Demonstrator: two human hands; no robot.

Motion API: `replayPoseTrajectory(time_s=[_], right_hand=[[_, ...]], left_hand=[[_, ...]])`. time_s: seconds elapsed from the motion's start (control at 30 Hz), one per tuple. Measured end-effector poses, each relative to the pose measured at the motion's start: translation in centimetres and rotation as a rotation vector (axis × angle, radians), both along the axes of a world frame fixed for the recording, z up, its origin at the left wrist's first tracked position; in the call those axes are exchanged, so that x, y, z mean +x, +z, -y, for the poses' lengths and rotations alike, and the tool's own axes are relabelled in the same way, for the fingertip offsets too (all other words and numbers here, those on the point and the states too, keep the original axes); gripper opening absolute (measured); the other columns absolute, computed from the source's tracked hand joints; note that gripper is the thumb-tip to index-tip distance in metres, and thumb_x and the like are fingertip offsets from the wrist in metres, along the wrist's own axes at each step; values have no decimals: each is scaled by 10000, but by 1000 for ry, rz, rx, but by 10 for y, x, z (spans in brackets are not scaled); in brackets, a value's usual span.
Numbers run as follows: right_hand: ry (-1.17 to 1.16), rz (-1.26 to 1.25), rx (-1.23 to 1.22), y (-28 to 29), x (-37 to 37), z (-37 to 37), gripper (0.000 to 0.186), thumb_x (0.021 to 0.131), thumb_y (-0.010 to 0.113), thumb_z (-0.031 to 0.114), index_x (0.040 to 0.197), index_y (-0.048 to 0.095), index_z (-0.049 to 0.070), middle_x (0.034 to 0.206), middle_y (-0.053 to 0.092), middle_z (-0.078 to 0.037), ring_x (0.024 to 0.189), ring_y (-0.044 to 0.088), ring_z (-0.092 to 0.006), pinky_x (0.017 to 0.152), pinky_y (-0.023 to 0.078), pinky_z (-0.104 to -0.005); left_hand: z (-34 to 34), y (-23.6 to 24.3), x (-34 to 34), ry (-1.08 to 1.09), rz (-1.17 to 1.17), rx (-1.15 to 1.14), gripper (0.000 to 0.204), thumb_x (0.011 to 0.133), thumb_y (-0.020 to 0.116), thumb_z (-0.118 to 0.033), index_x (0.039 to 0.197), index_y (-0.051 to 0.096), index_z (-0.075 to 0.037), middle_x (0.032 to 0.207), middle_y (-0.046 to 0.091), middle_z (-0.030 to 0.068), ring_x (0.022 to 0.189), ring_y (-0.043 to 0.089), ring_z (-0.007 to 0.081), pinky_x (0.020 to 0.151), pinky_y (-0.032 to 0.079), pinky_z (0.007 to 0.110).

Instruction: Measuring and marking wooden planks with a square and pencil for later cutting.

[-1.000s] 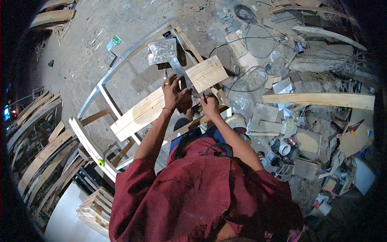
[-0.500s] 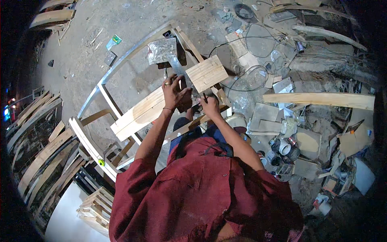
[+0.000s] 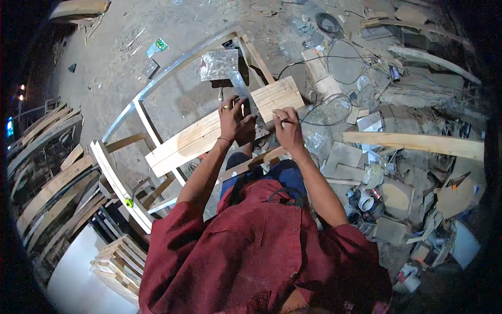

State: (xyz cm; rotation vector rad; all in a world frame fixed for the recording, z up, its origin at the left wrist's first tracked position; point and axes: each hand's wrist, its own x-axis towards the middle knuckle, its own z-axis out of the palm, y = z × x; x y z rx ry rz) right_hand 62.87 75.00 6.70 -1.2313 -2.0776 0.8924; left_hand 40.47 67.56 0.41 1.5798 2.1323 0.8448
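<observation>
Two pale planks [image 3: 189, 138] lie side by side across a wooden frame [image 3: 148, 123], their right part [image 3: 282, 97] beyond my hands. A flat greyish metal strip [image 3: 239, 83] runs across them. My left hand [image 3: 231, 123], a ring on one finger, is curled at the strip's near end and seems to hold it; dark shadow hides the contact. To its right, my right hand [image 3: 288, 128] is lifted over the planks' near edge. Its thumb and fingers are pinched together, perhaps on something small that I cannot make out.
A metal-topped block [image 3: 219, 65] stands beyond the planks. A tape measure [image 3: 129, 202] sits on the left frame rail. Black cable [image 3: 334, 99] loops over the floor at right, near a curved board [image 3: 413, 142], cans [image 3: 366, 192] and scrap. Curved timbers [image 3: 57, 196] are stacked at left.
My right hand has moved right and slightly away from my left hand, lifting off the strip area. My left hand stays at the strip. The whole view has shifted slightly.
</observation>
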Motion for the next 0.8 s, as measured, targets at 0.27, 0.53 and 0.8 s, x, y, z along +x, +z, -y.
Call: replayPoseTrajectory(time_s=[0.27, 0.53, 0.8], right_hand=[[242, -98, 119, 6, -50, -45, 213, 923, 683, 147, 1092, 706, 19, 1022, 697, -167, 965, 653, -358, 824, 529, -438], [436, 103, 106, -13, -59, -51, 325, 923, 667, 173, 1209, 677, 20, 1149, 677, -152, 1073, 616, -340, 930, 517, -430], [541, 171, 243, -5, -19, -18, 160, 888, 650, 156, 989, 659, 33, 966, 658, -146, 887, 641, -356, 785, 535, -468]], left_hand=[[0, 5, 0, 0, -8, 47, 642, 765, 814, -415, 1329, 638, -163, 1381, 551, 140, 1283, 468, 368, 1109, 320, 469], [2, 6, 0, -8, -40, 66, 664, 766, 801, -449, 1342, 614, -176, 1384, 558, 130, 1297, 497, 351, 1150, 278, 494], [2, 2, -1, -5, -20, -9, 647, 784, 786, -443, 1353, 608, -190, 1406, 550, 137, 1342, 476, 326, 1173, 247, 511]])
